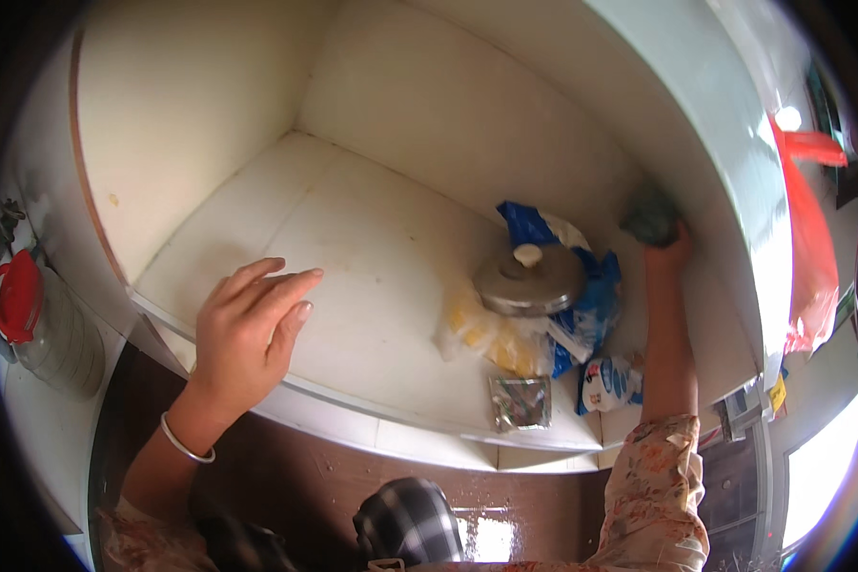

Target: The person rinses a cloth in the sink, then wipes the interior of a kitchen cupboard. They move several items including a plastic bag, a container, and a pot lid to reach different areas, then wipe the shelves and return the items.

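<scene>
My right hand [668, 247] reaches deep to the right inside a pale cabinet and grips a dark green bundle [651, 214], perhaps a cloth. My left hand [247, 329], a bangle at its wrist, hovers over the cabinet's front edge with fingers apart and nothing in them. Between the hands, a metal pot lid [529, 282] with a pale knob rests on blue plastic packets [600, 286] and a clear bag with yellow contents [500, 339]. In front of these lie a small clear packet with dark contents [522, 402] and a blue-and-white packet [608, 384].
Cabinet walls rise at the left [186, 107] and back; the front ledge [400, 422] curves below my arms. A large clear jar with a red lid [61, 343] stands outside at the left. A red plastic bag [811, 264] hangs outside at the right.
</scene>
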`<state>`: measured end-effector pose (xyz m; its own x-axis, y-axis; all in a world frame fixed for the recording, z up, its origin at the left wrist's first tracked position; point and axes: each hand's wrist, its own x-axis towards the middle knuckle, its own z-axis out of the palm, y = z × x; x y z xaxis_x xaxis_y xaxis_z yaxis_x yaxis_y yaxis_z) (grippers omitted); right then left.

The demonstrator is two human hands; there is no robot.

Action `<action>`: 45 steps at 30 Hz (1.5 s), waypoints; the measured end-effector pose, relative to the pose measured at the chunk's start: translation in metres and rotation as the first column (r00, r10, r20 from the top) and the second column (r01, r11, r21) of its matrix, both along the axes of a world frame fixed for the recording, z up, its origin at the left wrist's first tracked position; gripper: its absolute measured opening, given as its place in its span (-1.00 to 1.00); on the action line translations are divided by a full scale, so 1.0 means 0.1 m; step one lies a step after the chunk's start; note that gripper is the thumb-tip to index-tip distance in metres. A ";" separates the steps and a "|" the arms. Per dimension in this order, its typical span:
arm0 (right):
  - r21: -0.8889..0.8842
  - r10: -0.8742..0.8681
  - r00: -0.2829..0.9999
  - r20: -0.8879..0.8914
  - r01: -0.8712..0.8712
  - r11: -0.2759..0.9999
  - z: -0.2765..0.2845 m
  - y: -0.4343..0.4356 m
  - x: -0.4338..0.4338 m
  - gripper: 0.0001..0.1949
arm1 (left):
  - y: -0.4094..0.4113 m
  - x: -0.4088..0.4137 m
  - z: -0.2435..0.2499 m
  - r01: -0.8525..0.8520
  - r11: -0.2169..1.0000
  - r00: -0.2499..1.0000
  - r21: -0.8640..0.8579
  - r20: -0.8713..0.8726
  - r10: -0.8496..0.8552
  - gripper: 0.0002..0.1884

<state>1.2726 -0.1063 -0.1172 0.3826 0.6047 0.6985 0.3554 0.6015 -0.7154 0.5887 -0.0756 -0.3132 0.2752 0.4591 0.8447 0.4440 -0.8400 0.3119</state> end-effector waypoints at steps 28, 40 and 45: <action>-0.038 -0.121 0.993 -0.019 0.120 0.992 -0.13 -0.55 -3.97 -0.61 | 0.22 -0.34 -0.31 -0.144 0.984 0.985 -0.109 -0.107 0.132 -0.67; -0.003 0.121 0.958 -0.260 -0.126 0.992 0.01 0.05 -4.79 -0.59 | 0.20 -0.32 -0.38 -0.085 0.986 0.996 -0.141 0.016 0.088 -0.67; -0.054 0.541 0.823 -0.175 -0.557 0.829 0.03 0.30 -4.64 -0.61 | 0.21 -0.31 -0.40 -0.059 0.986 0.997 -0.155 0.035 0.065 -0.69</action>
